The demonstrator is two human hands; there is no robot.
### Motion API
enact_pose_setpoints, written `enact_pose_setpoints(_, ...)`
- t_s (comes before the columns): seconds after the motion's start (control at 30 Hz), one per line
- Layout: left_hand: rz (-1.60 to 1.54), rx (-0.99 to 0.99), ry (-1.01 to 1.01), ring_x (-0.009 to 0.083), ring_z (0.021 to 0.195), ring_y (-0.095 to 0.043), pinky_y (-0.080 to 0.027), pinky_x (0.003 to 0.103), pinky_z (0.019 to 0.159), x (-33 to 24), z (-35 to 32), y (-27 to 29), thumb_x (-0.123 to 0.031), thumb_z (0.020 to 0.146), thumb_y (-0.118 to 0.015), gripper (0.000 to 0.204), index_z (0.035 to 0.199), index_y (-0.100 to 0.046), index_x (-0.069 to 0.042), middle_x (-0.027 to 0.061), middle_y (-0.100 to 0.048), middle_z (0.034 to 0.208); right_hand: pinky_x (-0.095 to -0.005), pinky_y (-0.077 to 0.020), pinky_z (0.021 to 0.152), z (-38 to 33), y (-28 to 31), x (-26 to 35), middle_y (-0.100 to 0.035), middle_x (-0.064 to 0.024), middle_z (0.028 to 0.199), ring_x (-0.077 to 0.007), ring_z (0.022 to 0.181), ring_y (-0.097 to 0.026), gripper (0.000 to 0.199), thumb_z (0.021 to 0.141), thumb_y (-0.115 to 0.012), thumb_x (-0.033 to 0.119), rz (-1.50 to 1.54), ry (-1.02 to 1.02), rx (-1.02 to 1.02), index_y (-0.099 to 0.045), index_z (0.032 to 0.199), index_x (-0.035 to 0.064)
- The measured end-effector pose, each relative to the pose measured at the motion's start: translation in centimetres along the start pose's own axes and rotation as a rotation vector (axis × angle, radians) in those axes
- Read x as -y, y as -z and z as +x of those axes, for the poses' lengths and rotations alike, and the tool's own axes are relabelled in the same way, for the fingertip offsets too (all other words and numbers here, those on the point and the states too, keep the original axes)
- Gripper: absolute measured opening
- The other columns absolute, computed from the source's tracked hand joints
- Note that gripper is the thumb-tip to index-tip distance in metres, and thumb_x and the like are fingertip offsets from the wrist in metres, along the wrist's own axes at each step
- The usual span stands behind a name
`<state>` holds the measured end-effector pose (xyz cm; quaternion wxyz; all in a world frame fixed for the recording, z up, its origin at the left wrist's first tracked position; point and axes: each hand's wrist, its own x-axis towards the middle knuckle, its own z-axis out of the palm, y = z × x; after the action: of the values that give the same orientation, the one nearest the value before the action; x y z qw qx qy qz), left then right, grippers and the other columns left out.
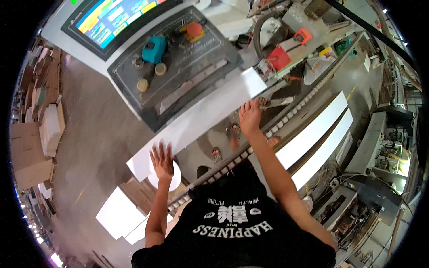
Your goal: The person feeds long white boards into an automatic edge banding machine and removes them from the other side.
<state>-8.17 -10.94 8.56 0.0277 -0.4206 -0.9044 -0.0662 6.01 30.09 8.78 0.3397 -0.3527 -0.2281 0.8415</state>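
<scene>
A long, narrow white board (201,118) lies at a slant in front of me, from lower left to upper right. My left hand (162,164) rests on its left part, fingers spread and laid flat. At the near edge of the right part is my right hand (250,117), its fingers bent and close together at the rim; its thumb is not plain to see. Partly under the board's left end and my left hand shows a round white disc (173,177). Just beyond the board stands a dark machine panel (187,58).
On the panel sit a teal tool-like object (154,49) and an orange round piece (194,29), below a lit screen (114,20). A roller rail (286,117) runs diagonally near my body. White boards (313,134) lie at right; stacked panels (118,210) stand lower left.
</scene>
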Motion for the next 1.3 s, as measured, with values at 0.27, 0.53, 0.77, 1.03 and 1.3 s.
enact_pose_setpoints(0.27, -0.042, -0.085, 0.012, 0.0440, 0.153, -0.029, -0.025, 0.064, 0.123, -1.2, 1.3, 0.2, -0.019, 0.094, -0.069, 0.064, 0.155, -0.049, -0.021, 0.0094, -0.036, 0.167, -0.0394, -0.0008, 0.127, 0.0, -0.4, 0.6, -0.001, -0.0049, 0.176, -0.0278, 0.162, 0.004, 0.095, 0.101, -0.046, 0.070, -0.083, 0.002, 0.021, -0.011, 0.167, 0.0108)
enact_pose_setpoints(0.53, -0.067, -0.022, 0.019, 0.0438, 0.154, -0.026, -0.023, 0.060, 0.125, -3.4, 3.3, -0.9, -0.015, 0.092, -0.068, 0.068, 0.156, -0.046, -0.022, 0.0096, -0.033, 0.168, -0.0406, -0.0064, 0.129, 2.2, -0.7, 2.4, -0.003, -0.0140, 0.174, -0.0313, 0.161, -0.003, 0.099, 0.102, -0.047, 0.066, -0.111, 0.095, -0.042, -0.008, 0.165, 0.0007)
enact_pose_setpoints(0.77, -0.128, -0.016, 0.017, 0.0426, 0.155, -0.026, -0.020, 0.059, 0.126, -6.9, 6.2, -2.1, -0.028, 0.093, -0.072, 0.069, 0.157, -0.045, -0.026, 0.0081, -0.034, 0.168, -0.0415, -0.0046, 0.130, 6.3, 1.7, 5.3, 0.006, -0.0176, 0.173, -0.0319, 0.161, 0.001, 0.100, 0.103, -0.044, 0.067, -0.091, 0.232, -0.072, -0.001, 0.165, 0.0016)
enact_pose_setpoints(1.03, -0.143, 0.023, 0.000, 0.0409, 0.155, -0.026, -0.022, 0.056, 0.126, -13.2, 11.2, -2.1, -0.029, 0.097, -0.068, 0.064, 0.157, -0.046, -0.024, 0.0073, -0.030, 0.170, -0.0426, -0.0034, 0.128, 10.6, 3.3, 12.2, -0.007, -0.0046, 0.175, -0.0256, 0.161, -0.008, 0.096, 0.101, -0.038, 0.073, -0.156, -0.001, -0.153, -0.011, 0.167, 0.0082)
enact_pose_setpoints(1.3, -0.134, -0.013, -0.025, 0.0356, 0.156, -0.024, -0.016, 0.053, 0.128, -19.5, 15.9, -3.7, -0.036, 0.105, -0.057, 0.054, 0.157, -0.045, -0.027, 0.0052, -0.029, 0.170, -0.0481, -0.0282, 0.121, 12.0, 9.3, 16.4, -0.034, -0.0140, 0.161, -0.0311, 0.143, -0.042, 0.090, 0.100, -0.055, 0.064, -0.423, 0.163, -0.117, -0.026, 0.161, 0.0043)
